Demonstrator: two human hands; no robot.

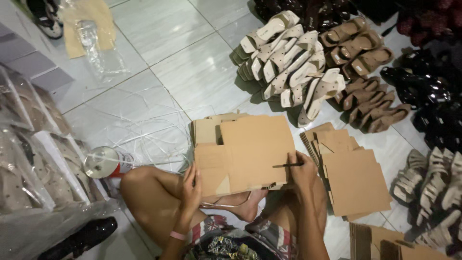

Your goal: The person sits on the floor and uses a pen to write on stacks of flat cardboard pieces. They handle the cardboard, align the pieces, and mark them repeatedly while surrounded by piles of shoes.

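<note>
fingers of the right hand (303, 171) pinch a thin black pen (288, 165) on the flat brown cardboard sheet (255, 149), apparently marking it; left hand (191, 190) fingers, loosely together, steady its near-left edge.

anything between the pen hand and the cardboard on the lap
Nothing visible does. The right hand holds the pen with its tip on the cardboard, and the left hand rests on the sheet's left edge.
</note>
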